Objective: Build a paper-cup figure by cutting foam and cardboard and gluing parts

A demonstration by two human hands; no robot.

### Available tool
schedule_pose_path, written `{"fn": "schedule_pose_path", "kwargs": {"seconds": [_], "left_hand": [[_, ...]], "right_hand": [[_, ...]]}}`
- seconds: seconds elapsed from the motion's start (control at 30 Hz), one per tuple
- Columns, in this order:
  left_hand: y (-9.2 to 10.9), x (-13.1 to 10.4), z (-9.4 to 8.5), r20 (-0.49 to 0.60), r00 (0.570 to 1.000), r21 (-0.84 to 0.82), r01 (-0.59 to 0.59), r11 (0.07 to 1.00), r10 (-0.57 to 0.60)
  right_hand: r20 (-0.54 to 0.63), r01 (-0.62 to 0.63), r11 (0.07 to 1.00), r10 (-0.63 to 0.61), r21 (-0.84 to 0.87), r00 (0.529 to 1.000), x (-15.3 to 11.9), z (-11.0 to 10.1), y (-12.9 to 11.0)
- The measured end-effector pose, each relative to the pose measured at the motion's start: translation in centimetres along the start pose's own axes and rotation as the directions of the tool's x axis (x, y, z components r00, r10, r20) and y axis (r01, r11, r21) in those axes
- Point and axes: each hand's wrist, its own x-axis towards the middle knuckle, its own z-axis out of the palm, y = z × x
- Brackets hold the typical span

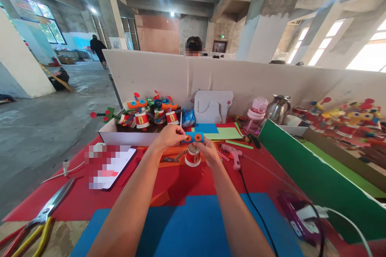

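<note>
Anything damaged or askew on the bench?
Yes: the white carton before the partition looks torn. A ragged slit runs down its face, right of centre. No spill shows.

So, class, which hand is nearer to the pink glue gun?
Right. The right hand is beside the pink glue gun; the left hand is farther off, past the blue roll.

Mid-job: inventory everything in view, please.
tube: one, blue, centre
cup: one, red and white, below tube
glue gun: one, pink, right of cup
phone: one, pale screen, left
shears: one, silver, front left
figures: many, multicoloured, back
sheet: one, blue, front
bottle: one, pink, back right
kettle: one, silver, beside bottle
board: one, green, right
socket: one, purple, front right
partition: one, white, back
person: one, dark clothes, far left
left hand: one, bare, at tube
right hand: one, bare, at tube
</note>
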Motion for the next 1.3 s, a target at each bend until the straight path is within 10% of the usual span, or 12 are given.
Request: {"fn": "schedule_pose_path", "kwargs": {"seconds": [1.3], "left_hand": [[0.8, -0.4, 0.0, -0.074, 0.997, 0.113, -0.009, 0.994, 0.017]], "right_hand": [[0.029, -0.005, 1.000, 0.005, 0.020, 1.000, -0.5, 0.1, -0.4]]}}
